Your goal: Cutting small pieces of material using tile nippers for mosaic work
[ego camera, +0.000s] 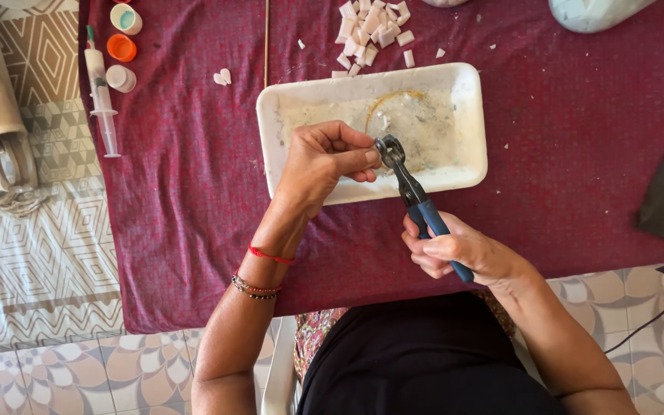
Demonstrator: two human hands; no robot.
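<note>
While the right hand grips the blue-handled nippers, the left hand pinches a small piece, too small to identify, at their head above the white tray on the red-clothed surface.

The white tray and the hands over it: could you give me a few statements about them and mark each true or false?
1. The right hand grips blue-handled nippers. True.
2. The left hand rests flat on the cloth. False: its fingers pinch at the tool's head above the white tray.
3. A pile of small white pieces lies beyond the tray. True.
4. The syringe lies inside the tray. False: it lies on the maroon cloth, near the left edge.
5. The left wrist is bare. False: it wears bracelets.
</note>
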